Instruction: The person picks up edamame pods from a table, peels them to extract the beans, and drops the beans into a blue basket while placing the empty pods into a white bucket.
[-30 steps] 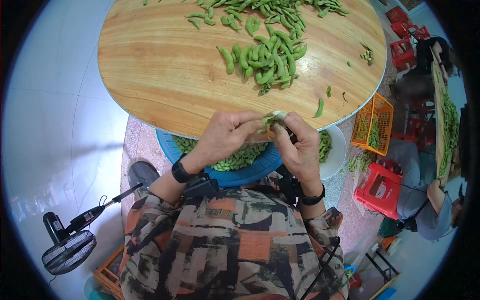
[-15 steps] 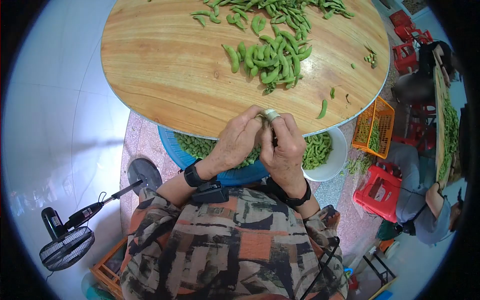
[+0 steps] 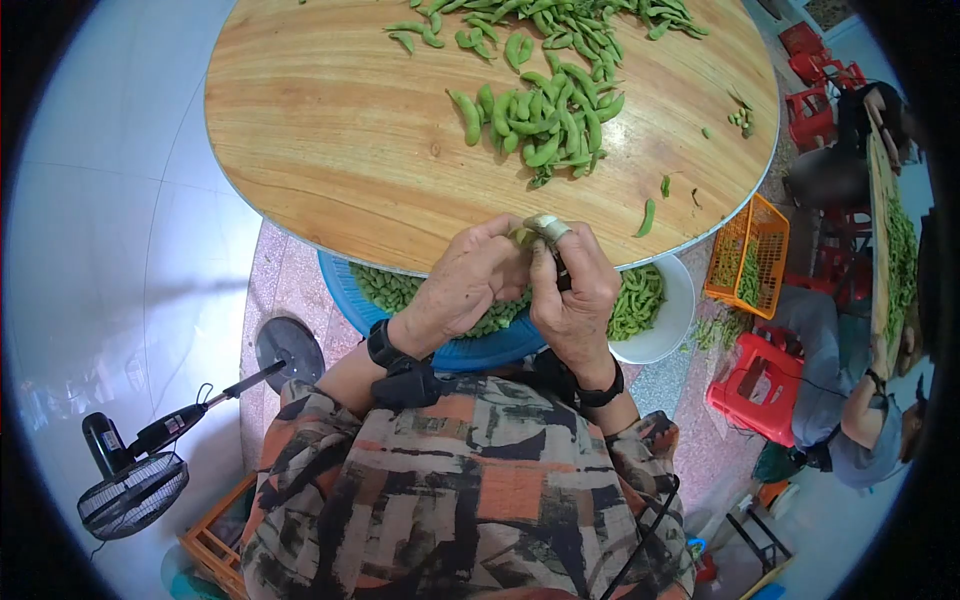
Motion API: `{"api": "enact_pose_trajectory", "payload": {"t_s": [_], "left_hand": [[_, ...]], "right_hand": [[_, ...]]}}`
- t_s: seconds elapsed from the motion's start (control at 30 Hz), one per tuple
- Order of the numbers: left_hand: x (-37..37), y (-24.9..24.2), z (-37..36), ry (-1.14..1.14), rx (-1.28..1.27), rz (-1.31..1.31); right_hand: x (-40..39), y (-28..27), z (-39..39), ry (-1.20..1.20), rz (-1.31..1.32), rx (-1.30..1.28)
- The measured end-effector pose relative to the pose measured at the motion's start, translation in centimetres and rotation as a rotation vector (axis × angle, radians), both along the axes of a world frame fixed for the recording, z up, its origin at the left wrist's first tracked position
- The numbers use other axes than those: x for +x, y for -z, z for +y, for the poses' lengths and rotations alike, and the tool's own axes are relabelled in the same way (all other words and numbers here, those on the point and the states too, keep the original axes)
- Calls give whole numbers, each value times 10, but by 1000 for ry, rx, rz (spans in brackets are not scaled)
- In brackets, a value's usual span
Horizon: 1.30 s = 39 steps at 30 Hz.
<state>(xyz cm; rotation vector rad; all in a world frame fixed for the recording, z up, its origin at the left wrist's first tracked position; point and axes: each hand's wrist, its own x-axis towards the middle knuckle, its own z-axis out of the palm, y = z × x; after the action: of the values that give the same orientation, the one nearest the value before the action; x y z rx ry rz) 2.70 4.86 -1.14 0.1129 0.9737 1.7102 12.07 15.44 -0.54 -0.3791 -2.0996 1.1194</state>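
My left hand [image 3: 468, 278] and my right hand [image 3: 575, 298] meet at the near edge of the round wooden table [image 3: 330, 150]. Between their fingertips is a small green pod [image 3: 523, 236], mostly hidden; both hands are closed on it. A right-hand finger wears a pale wrap [image 3: 546, 226]. Beyond the hands lies a pile of green pods [image 3: 545, 120], with one loose pod [image 3: 646, 217] to the right. Under the hands, a blue basin [image 3: 345, 300] holds green beans [image 3: 385, 290]. A white bucket [image 3: 682, 300] of pods [image 3: 635, 300] stands to its right.
An orange crate [image 3: 770, 262] and a red stool [image 3: 745, 385] stand at the right. Beside them a person [image 3: 815, 340] sits at another table [image 3: 880, 220] bearing greens. A black fan [image 3: 135, 495] is at the lower left, a wooden crate [image 3: 215, 530] near it.
My hands have shifted slightly, and more of the small green pod shows between the fingertips. My right hand has turned a little. The seated person's arm has moved.
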Motion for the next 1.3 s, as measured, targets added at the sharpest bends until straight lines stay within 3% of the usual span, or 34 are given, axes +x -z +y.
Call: {"api": "enact_pose_trajectory", "payload": {"t_s": [0.17, 0.23, 0.27, 0.33, 0.37, 0.43, 0.47, 0.53, 0.6, 0.63, 0.67, 0.7, 0.73, 0.83, 0.97, 1.07, 1.13, 1.17, 1.23, 1.3], "left_hand": [[-4, 2, -2, -43, 8, -59], [-5, 2, -5, -1, 124, -67], [-6, 3, -8, 0, 124, -68], [-9, 3, -14, 91, 73, -112], [-12, 1, -18, 90, 73, -111], [-22, -8, -26, 419, -13, 397], [-30, -14, -30, 417, -14, 402], [-49, -28, -37, 653, 65, 908], [-64, -33, -34, 557, -6, 848], [-78, -34, -26, 413, -130, 1335], [-92, -35, -17, 233, -260, 1810], [-105, -34, -5, 134, -323, 1909], [-117, -32, 7, 31, -386, 2004], [-148, -24, 22, 107, -402, 2110], [-149, -22, 22, 175, -374, 2084], [-136, -15, 13, 26, -285, 1974], [-106, -14, 4, -9, -205, 1234], [-90, -18, 1, -8, -207, 1234], [-62, -28, 0, 101, -206, 583], [-52, -22, -3, 97, -225, 526]], "right_hand": [[2, -1, 5, -61, -79, -133], [3, 3, 7, -91, -77, -540], [5, 0, 9, -90, -78, -541], [9, -8, 15, -170, -33, -942], [12, -6, 19, -146, -33, -899], [34, -11, 41, -120, -73, -833], [49, -14, 53, -90, -114, -767], [86, -18, 80, 39, -225, -609], [127, -18, 117, -67, -443, -324], [144, -12, 129, -68, -442, -320], [158, 0, 139, 15, -573, -100], [168, 7, 143, 100, -699, 123], [172, 9, 143, 102, -697, 125], [172, 5, 141, 279, -793, 219], [130, -7, 117, 265, -562, -6], [87, -6, 89, 138, -336, -184], [54, -12, 66, 18, -256, -325], [39, -14, 54, -21, -223, -406], [17, -18, 37, -59, -191, -489], [2, -20, 29, -244, -169, -825]]}}
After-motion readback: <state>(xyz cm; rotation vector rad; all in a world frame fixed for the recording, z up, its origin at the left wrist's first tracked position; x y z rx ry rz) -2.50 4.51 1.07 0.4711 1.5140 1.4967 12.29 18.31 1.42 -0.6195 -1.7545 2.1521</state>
